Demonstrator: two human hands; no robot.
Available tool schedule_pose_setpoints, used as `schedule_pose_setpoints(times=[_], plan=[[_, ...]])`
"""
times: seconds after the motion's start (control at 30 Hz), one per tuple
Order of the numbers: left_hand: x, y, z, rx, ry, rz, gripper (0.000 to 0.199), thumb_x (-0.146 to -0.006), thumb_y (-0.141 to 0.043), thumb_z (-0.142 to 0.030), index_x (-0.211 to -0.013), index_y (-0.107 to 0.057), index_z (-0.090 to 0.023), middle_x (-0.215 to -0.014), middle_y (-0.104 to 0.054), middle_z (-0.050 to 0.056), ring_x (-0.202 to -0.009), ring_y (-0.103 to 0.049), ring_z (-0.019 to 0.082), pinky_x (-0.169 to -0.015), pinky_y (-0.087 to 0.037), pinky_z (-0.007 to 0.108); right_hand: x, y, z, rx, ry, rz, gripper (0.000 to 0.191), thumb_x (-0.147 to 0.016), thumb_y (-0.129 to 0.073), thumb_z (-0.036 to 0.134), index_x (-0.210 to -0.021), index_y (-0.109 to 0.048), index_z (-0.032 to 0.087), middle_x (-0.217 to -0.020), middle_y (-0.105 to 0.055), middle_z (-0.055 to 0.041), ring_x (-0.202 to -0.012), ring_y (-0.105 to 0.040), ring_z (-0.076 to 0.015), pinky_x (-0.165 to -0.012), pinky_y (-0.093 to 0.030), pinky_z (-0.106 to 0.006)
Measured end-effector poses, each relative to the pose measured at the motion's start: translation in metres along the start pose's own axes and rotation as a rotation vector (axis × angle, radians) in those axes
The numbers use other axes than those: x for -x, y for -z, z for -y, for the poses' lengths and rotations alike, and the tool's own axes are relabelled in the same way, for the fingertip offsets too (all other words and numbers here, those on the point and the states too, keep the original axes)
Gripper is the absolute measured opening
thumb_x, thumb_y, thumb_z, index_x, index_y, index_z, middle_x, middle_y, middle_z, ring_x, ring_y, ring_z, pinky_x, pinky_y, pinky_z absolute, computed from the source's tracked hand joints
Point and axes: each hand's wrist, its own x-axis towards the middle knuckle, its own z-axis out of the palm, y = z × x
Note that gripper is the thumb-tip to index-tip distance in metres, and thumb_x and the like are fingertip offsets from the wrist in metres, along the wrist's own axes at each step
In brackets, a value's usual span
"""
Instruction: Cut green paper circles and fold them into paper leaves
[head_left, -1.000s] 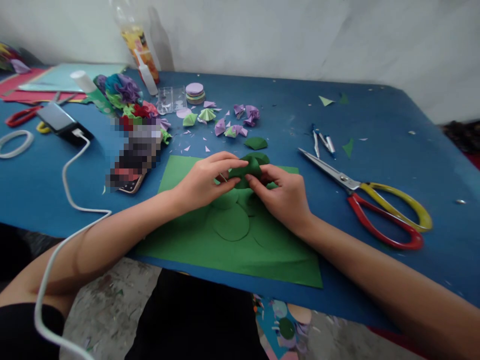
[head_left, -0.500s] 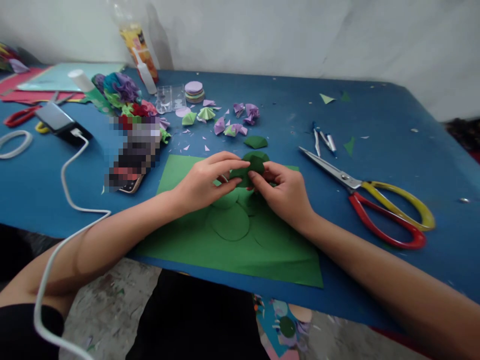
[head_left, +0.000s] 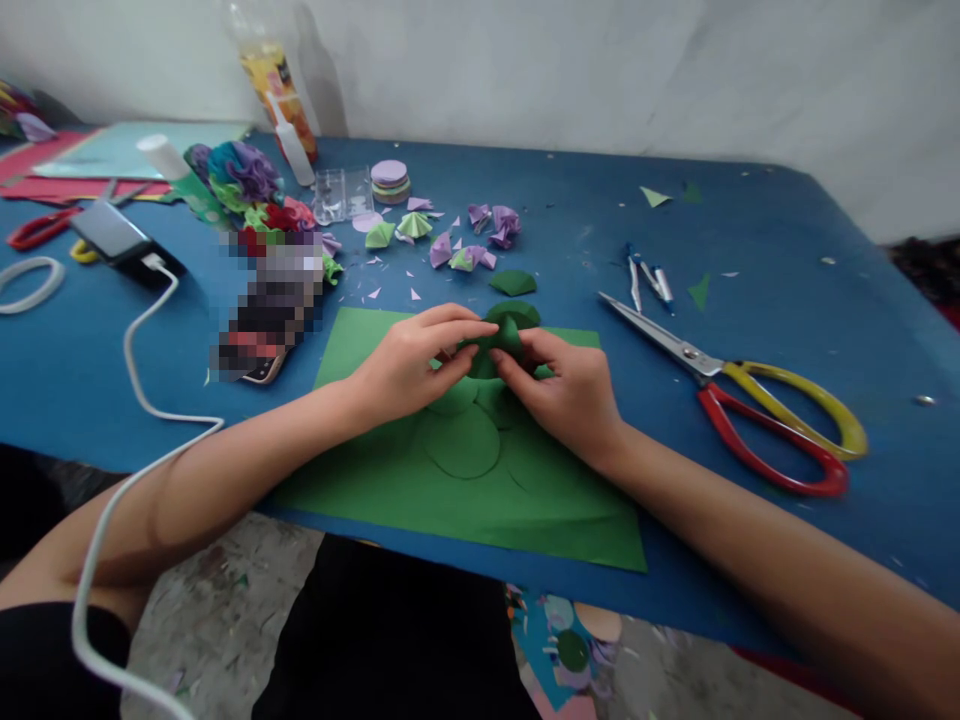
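Note:
A dark green paper disc (head_left: 508, 340) is pinched between my two hands, and its right part curls up. My left hand (head_left: 424, 360) grips its left side with thumb and fingertips. On its right side, my right hand (head_left: 566, 385) holds it between thumb and bent fingers. Behind the fingers another green disc (head_left: 517, 312) shows in part. Below lies a green paper sheet (head_left: 450, 520) with cut circles (head_left: 463, 442) on it. A folded green paper piece (head_left: 513, 282) rests just beyond the hands.
Large scissors (head_left: 697, 360) with red and yellow handles lie to the right, beside a compass (head_left: 646, 278). Crumpled purple and green paper pieces (head_left: 504, 226) lie at the back. To the left are a phone (head_left: 266, 365), a white cable (head_left: 135, 370) and a glue bottle (head_left: 292, 145).
The disc's right part has been bent upward into a curl between my fingers. My right fingers have shifted slightly; my left hand stays nearly in place.

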Motion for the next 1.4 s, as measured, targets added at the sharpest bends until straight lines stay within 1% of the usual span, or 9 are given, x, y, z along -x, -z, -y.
schedule_pose_setpoints(times=[0.1,0.27,0.4,0.57,0.73,0.87,1.0,1.23,1.4], plan=[[0.000,0.001,0.001,-0.004,0.000,0.015,0.021,-0.086,-0.050,-0.006,-0.099,-0.067,-0.008,-0.091,-0.069,0.009,-0.066,-0.060,0.007,-0.060,-0.053,0.017,0.000,-0.001,-0.002,0.013,0.093,-0.027,0.008,-0.085,-0.059,0.025,-0.082,-0.063,0.018,-0.065,-0.063,-0.0007,-0.056,-0.057,-0.0137,-0.054,-0.042,-0.025],[0.001,0.002,-0.001,-0.020,0.047,0.112,0.024,-0.089,-0.046,-0.009,-0.104,-0.065,-0.010,-0.094,-0.071,0.009,-0.075,-0.065,0.011,-0.062,-0.052,0.018,-0.003,-0.002,-0.004,0.074,0.266,-0.119,0.006,-0.085,-0.061,0.023,-0.080,-0.061,0.020,-0.095,-0.066,-0.0084,-0.082,-0.063,-0.0195,-0.070,-0.051,-0.032],[0.003,0.002,-0.001,-0.037,0.106,0.151,0.031,-0.090,-0.046,-0.013,-0.119,-0.058,-0.012,-0.102,-0.072,0.008,-0.080,-0.069,0.012,-0.065,-0.053,0.019,-0.002,-0.003,-0.003,0.073,0.307,-0.075,0.007,-0.088,-0.059,0.022,-0.080,-0.060,0.020,-0.091,-0.070,-0.0067,-0.084,-0.066,-0.0192,-0.074,-0.052,-0.031],[0.003,0.003,-0.003,-0.081,0.129,0.232,0.031,-0.091,-0.044,-0.017,-0.119,-0.058,-0.014,-0.105,-0.072,0.008,-0.086,-0.070,0.015,-0.070,-0.054,0.023,0.002,-0.002,-0.002,0.132,0.256,-0.050,0.010,-0.089,-0.059,0.028,-0.085,-0.060,0.019,-0.078,-0.072,-0.0037,-0.068,-0.067,-0.0176,-0.063,-0.050,-0.027],[0.000,0.006,-0.009,-0.132,0.144,0.322,0.026,-0.090,-0.051,-0.028,-0.110,-0.062,-0.016,-0.098,-0.073,0.006,-0.076,-0.070,0.016,-0.065,-0.054,0.024,0.003,-0.002,-0.003,0.181,0.275,-0.044,0.013,-0.090,-0.055,0.031,-0.089,-0.059,0.019,-0.071,-0.071,-0.0029,-0.059,-0.065,-0.0173,-0.057,-0.046,-0.027],[-0.001,0.008,-0.007,-0.187,0.139,0.350,0.025,-0.089,-0.051,-0.024,-0.111,-0.061,-0.017,-0.097,-0.074,0.005,-0.076,-0.071,0.016,-0.064,-0.053,0.024,0.004,-0.003,-0.004,0.166,0.251,-0.011,0.014,-0.090,-0.056,0.033,-0.092,-0.059,0.020,-0.072,-0.071,-0.0029,-0.061,-0.065,-0.0176,-0.058,-0.047,-0.027],[-0.001,0.010,-0.002,-0.240,0.142,0.318,0.026,-0.091,-0.047,-0.022,-0.112,-0.061,-0.019,-0.097,-0.074,0.005,-0.076,-0.071,0.016,-0.063,-0.052,0.024,0.004,-0.004,-0.004,0.055,0.226,0.020,0.015,-0.089,-0.057,0.028,-0.101,-0.057,0.020,-0.083,-0.072,-0.0041,-0.070,-0.068,-0.0179,-0.063,-0.050,-0.027],[-0.003,0.011,-0.007,-0.242,0.224,0.351,0.035,-0.079,-0.061,-0.017,-0.114,-0.061,-0.022,-0.084,-0.076,0.000,-0.072,-0.071,0.016,-0.060,-0.050,0.021,0.005,-0.004,-0.001,0.007,0.140,0.036,0.017,-0.087,-0.057,0.019,-0.104,-0.058,0.022,-0.084,-0.073,-0.0018,-0.077,-0.070,-0.0181,-0.068,-0.052,-0.027],[-0.003,0.010,-0.010,-0.147,0.322,0.352,0.036,-0.079,-0.063,-0.015,-0.114,-0.062,-0.023,-0.084,-0.076,0.000,-0.075,-0.072,0.018,-0.064,-0.052,0.024,0.005,-0.002,0.007,-0.170,0.073,0.020,0.016,-0.087,-0.062,0.030,-0.100,-0.059,0.021,-0.083,-0.072,-0.0018,-0.076,-0.070,-0.0166,-0.070,-0.053,-0.027]])
